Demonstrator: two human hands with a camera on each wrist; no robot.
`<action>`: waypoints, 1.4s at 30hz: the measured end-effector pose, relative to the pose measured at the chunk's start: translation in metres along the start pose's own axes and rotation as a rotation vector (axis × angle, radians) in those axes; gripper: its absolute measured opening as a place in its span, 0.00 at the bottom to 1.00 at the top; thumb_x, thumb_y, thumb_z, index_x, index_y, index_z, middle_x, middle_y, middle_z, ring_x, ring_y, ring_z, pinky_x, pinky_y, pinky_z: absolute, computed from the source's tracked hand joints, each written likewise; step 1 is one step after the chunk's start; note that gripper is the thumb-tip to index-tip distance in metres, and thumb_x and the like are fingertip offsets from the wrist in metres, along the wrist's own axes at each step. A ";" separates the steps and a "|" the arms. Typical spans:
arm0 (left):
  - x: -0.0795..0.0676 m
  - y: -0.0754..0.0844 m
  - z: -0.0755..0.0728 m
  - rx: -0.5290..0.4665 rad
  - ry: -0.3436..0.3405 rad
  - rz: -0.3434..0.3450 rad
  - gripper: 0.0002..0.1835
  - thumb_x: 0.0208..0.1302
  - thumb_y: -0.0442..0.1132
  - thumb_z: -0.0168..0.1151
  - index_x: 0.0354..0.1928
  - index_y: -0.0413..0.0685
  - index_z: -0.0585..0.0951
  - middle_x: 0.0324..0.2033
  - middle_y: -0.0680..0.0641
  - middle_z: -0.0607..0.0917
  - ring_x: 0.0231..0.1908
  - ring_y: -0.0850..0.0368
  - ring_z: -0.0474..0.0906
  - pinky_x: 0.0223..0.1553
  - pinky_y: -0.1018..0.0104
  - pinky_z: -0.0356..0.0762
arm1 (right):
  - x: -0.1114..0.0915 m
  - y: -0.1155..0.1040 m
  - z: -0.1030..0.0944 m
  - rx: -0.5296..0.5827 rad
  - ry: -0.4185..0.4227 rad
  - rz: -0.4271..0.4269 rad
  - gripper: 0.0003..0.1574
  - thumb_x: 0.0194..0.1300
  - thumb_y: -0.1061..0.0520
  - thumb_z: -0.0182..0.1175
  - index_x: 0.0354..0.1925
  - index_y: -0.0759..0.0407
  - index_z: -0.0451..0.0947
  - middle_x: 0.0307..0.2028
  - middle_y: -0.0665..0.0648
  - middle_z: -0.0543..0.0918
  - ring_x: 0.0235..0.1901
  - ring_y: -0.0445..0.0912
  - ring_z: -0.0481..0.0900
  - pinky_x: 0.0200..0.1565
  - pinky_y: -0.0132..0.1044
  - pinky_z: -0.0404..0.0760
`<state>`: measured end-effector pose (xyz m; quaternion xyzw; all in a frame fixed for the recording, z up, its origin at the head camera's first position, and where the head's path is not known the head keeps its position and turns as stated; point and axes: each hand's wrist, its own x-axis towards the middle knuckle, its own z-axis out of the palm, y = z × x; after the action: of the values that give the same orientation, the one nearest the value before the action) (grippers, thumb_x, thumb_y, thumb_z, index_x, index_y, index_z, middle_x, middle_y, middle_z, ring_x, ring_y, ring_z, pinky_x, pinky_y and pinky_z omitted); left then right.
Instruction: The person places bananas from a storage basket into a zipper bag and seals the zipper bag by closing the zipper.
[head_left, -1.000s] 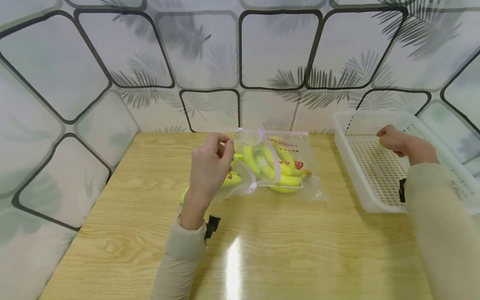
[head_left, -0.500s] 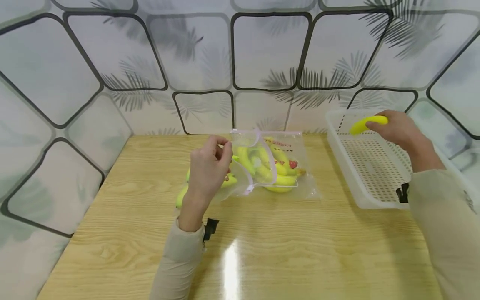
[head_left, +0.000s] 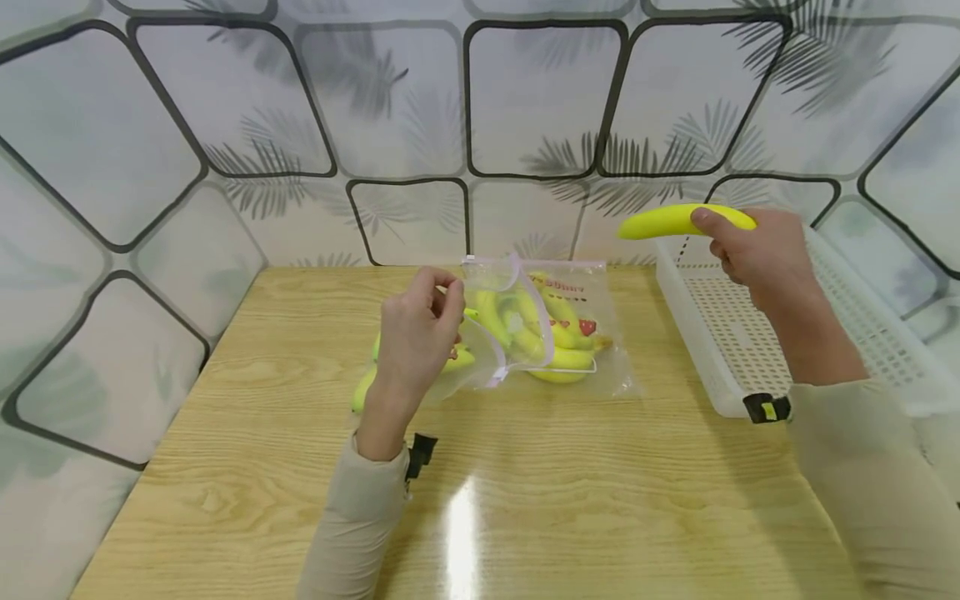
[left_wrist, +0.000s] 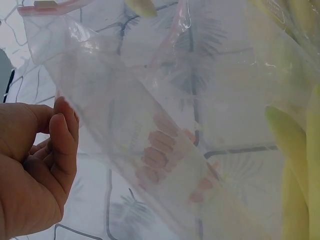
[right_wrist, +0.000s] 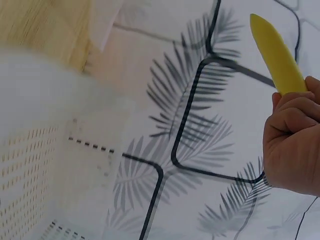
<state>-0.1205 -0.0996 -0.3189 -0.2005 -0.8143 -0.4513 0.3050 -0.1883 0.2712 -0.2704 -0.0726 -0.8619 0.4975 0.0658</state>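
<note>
My right hand [head_left: 772, 250] grips a yellow banana [head_left: 660, 222] by one end, above the far left part of the white basket. In the right wrist view, the banana [right_wrist: 277, 55] sticks out past curled fingers. A clear plastic zip bag [head_left: 618, 333] with pink edging and red printing lies at the back of the table, with several bananas [head_left: 566, 361] in it. My left hand [head_left: 416, 333] pinches the plastic edge at the left side, and the left wrist view shows the raised film [left_wrist: 125, 100] beside its fingertips. More yellow-green bananas [head_left: 365, 390] are partly hidden behind that hand.
The white perforated basket [head_left: 701, 350] stands on the right of the wooden table [head_left: 570, 492]. A patterned backdrop [head_left: 540, 100] rises straight behind the table's far edge and along both sides.
My right hand has lifted the banana up out of the basket and moved left with it. The left hand stays in place on the bag's edge.
</note>
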 end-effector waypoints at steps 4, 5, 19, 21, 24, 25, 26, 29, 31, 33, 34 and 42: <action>0.001 0.000 0.001 0.003 -0.001 0.008 0.06 0.70 0.29 0.54 0.36 0.34 0.78 0.14 0.46 0.79 0.09 0.61 0.75 0.10 0.78 0.69 | -0.021 -0.002 0.016 0.164 0.007 -0.035 0.21 0.63 0.36 0.64 0.31 0.52 0.79 0.13 0.46 0.70 0.12 0.39 0.62 0.14 0.31 0.60; 0.001 0.000 0.001 0.004 -0.002 0.009 0.06 0.70 0.29 0.54 0.36 0.34 0.78 0.14 0.46 0.79 0.09 0.61 0.75 0.10 0.78 0.69 | -0.026 -0.001 0.021 0.222 -0.001 -0.041 0.20 0.63 0.38 0.65 0.29 0.52 0.79 0.13 0.47 0.69 0.11 0.39 0.62 0.13 0.32 0.59; 0.000 0.001 0.002 0.027 -0.015 0.013 0.06 0.70 0.29 0.54 0.36 0.34 0.78 0.15 0.46 0.80 0.09 0.60 0.76 0.11 0.79 0.69 | -0.062 0.021 0.080 0.482 -0.335 -0.109 0.15 0.73 0.51 0.57 0.31 0.57 0.79 0.13 0.48 0.64 0.08 0.38 0.58 0.11 0.34 0.52; 0.000 0.000 0.003 0.027 -0.014 0.017 0.05 0.70 0.29 0.54 0.36 0.34 0.78 0.15 0.46 0.80 0.09 0.60 0.76 0.11 0.79 0.70 | -0.064 0.024 0.086 0.466 -0.375 -0.108 0.15 0.74 0.51 0.56 0.33 0.58 0.78 0.14 0.49 0.66 0.09 0.39 0.62 0.12 0.31 0.60; 0.000 0.001 0.003 0.025 -0.018 0.018 0.05 0.70 0.29 0.54 0.36 0.34 0.78 0.15 0.46 0.80 0.09 0.60 0.76 0.11 0.79 0.70 | -0.068 0.030 0.095 0.461 -0.423 -0.094 0.15 0.74 0.53 0.56 0.33 0.61 0.77 0.15 0.50 0.72 0.11 0.40 0.70 0.15 0.30 0.73; 0.000 0.001 0.003 0.027 -0.019 0.019 0.05 0.70 0.29 0.54 0.36 0.34 0.78 0.15 0.46 0.80 0.09 0.60 0.76 0.11 0.79 0.70 | -0.069 0.032 0.097 0.469 -0.438 -0.087 0.15 0.74 0.54 0.56 0.32 0.61 0.78 0.16 0.51 0.73 0.12 0.41 0.73 0.16 0.30 0.76; 0.000 0.001 0.003 0.028 -0.021 0.018 0.05 0.70 0.29 0.54 0.36 0.34 0.78 0.15 0.46 0.80 0.09 0.60 0.76 0.11 0.79 0.69 | -0.070 0.034 0.099 0.474 -0.454 -0.076 0.15 0.74 0.55 0.56 0.32 0.62 0.77 0.17 0.52 0.75 0.13 0.41 0.76 0.18 0.31 0.78; 0.000 0.002 0.003 0.036 -0.022 0.015 0.05 0.70 0.29 0.54 0.36 0.34 0.78 0.15 0.46 0.81 0.10 0.60 0.76 0.11 0.79 0.69 | -0.072 0.037 0.105 0.483 -0.493 -0.045 0.14 0.74 0.56 0.57 0.37 0.67 0.78 0.22 0.53 0.81 0.20 0.43 0.83 0.24 0.33 0.84; 0.000 0.002 0.002 0.042 -0.021 0.017 0.05 0.70 0.29 0.54 0.36 0.34 0.78 0.15 0.46 0.81 0.10 0.60 0.76 0.11 0.79 0.69 | -0.071 0.037 0.109 0.489 -0.517 -0.033 0.14 0.74 0.56 0.56 0.42 0.68 0.76 0.29 0.52 0.85 0.28 0.43 0.86 0.31 0.35 0.87; -0.001 0.003 0.001 0.043 -0.020 0.019 0.05 0.70 0.29 0.54 0.37 0.34 0.78 0.15 0.46 0.80 0.10 0.60 0.76 0.11 0.79 0.69 | -0.071 0.037 0.114 0.506 -0.546 -0.026 0.14 0.74 0.57 0.56 0.48 0.69 0.75 0.36 0.51 0.85 0.38 0.44 0.87 0.39 0.38 0.87; -0.001 0.003 0.001 0.043 -0.020 0.021 0.05 0.70 0.29 0.55 0.37 0.33 0.78 0.15 0.46 0.80 0.10 0.59 0.76 0.11 0.79 0.69 | -0.071 0.037 0.117 0.526 -0.564 -0.019 0.14 0.74 0.57 0.55 0.50 0.67 0.75 0.39 0.50 0.86 0.42 0.45 0.87 0.43 0.40 0.87; 0.000 0.000 0.000 0.045 0.004 0.027 0.05 0.70 0.28 0.55 0.36 0.32 0.78 0.15 0.44 0.81 0.09 0.59 0.75 0.10 0.80 0.66 | -0.072 0.041 0.138 0.722 -0.753 0.039 0.17 0.77 0.56 0.51 0.57 0.66 0.67 0.44 0.58 0.86 0.46 0.48 0.86 0.50 0.47 0.84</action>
<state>-0.1203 -0.0995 -0.3194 -0.2036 -0.8209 -0.4293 0.3169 -0.1412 0.1606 -0.3770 0.1227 -0.5977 0.7559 -0.2372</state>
